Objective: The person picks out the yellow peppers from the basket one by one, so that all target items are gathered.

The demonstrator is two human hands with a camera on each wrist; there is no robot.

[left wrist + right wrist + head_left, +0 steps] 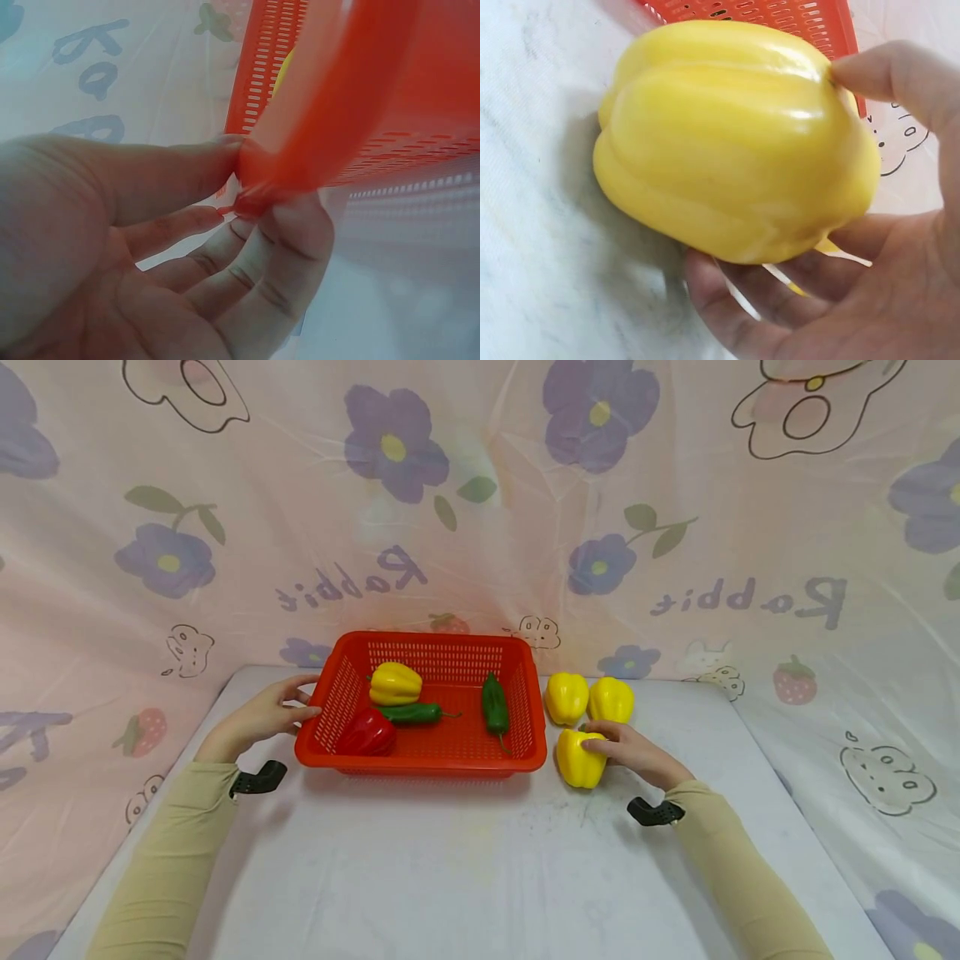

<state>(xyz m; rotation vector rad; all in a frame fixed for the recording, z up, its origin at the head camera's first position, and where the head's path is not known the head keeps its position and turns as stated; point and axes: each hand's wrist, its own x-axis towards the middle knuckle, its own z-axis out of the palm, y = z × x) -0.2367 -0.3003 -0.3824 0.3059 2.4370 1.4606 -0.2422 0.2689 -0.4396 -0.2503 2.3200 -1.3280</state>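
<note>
My left hand (272,717) pinches the left rim of a red plastic basket (442,767), thumb on one side and curled fingers below the edge in the left wrist view. Just right of the basket, my right hand (633,752) grips a yellow bell pepper (735,142) between thumb and fingers, low over the table. Two more yellow bell peppers (567,697) (612,700) stand right behind that hand. Inside the basket are a yellow bell pepper (396,683), a red bell pepper (369,733) and two green chili peppers (495,703) (412,714).
A white-covered table (450,868) carries everything. Behind it and at both sides hangs a pink curtain (495,552) with flowers and rabbits, close to the basket's back edge. Black bands (258,778) (656,812) are on both wrists.
</note>
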